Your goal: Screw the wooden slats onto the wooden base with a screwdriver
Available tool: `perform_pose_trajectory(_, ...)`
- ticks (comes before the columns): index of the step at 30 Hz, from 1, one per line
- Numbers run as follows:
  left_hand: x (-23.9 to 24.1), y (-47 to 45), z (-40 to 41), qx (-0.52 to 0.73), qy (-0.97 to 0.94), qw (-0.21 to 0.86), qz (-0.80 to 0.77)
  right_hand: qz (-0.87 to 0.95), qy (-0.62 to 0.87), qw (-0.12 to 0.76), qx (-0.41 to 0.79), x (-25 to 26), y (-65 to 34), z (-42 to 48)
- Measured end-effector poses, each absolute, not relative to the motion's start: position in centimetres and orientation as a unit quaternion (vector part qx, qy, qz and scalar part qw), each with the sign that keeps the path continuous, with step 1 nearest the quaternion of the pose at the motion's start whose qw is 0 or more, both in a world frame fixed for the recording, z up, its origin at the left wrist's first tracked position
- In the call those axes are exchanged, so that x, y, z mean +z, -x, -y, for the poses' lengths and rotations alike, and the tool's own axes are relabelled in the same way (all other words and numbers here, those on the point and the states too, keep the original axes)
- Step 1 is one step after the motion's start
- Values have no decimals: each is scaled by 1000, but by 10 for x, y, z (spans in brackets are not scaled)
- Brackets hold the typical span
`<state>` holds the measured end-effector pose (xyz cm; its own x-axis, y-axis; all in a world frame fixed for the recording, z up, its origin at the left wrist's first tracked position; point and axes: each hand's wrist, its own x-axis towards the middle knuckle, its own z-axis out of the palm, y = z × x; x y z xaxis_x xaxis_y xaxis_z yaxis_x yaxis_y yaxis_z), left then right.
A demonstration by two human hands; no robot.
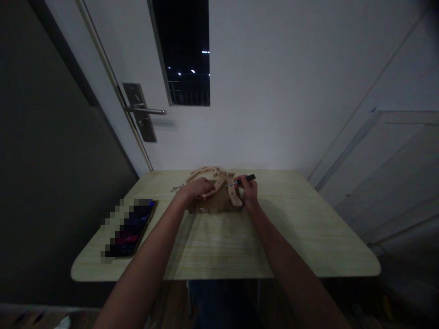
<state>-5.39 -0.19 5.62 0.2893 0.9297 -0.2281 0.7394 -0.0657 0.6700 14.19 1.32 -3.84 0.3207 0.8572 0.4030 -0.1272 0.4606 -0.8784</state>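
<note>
My left hand is closed around a curved, pale wooden piece with small holes along it. My right hand grips a screwdriver by its black handle, its thin metal shaft pointing left toward the wooden piece. Whether the tip touches the wood I cannot tell. A second wooden piece lies beside the right hand, on the right part of a flat brown box. Behind my left hand is another curved wooden part. Several screws lie left of that hand.
All this is on a pale wood-grain table pushed against a white door or wall. A phone with its screen lit lies at the table's left, partly pixelated. Above it, the door has a metal handle and a narrow dark window.
</note>
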Motion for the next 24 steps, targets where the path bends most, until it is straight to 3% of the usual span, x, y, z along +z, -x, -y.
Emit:
perform_pose_trajectory(5,57,49,1,59,-687,496,-527,468,400,709,344,-37,-142,-12)
perform_pose_trajectory(7,56,50,-3,61,-699,504,-504,468,402,709,342,-37,-141,-12)
perform_pose_trajectory(12,43,53,-6,230,-795,262,-497,468,397,710,347,-35,-140,-10)
perform_pose_trajectory(15,33,54,-3,222,-812,183,-507,456,399,713,353,-33,-138,-9)
perform_pose_trajectory(24,19,64,-5,216,-828,214,-470,385,427,707,411,-32,-134,-9)
